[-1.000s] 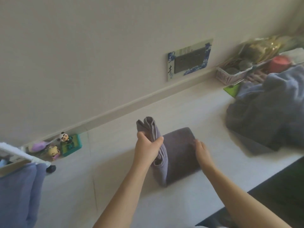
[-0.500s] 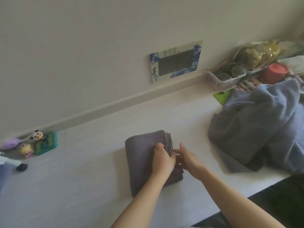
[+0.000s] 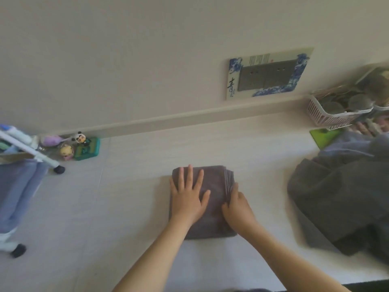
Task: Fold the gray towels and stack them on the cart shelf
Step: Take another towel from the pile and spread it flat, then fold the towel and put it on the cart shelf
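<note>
Nearest the camera, the left hand [image 3: 188,194] lies flat with fingers spread on top of the folded gray towel [image 3: 212,186], pressing it down and grasping nothing. The right hand [image 3: 235,207] sits at the towel's right edge, where the layered folds show; its fingers seem to tuck against those layers, but whether they pinch them I cannot tell. This towel rests on the pale surface [image 3: 126,207] as a compact rectangle, so its folding looks essentially finished, though it is not yet on the cart. To the right, a heap of unfolded towels [image 3: 341,192] waits, so most of the work appears left. Farther left stands the cart [image 3: 23,148], well apart.
</note>
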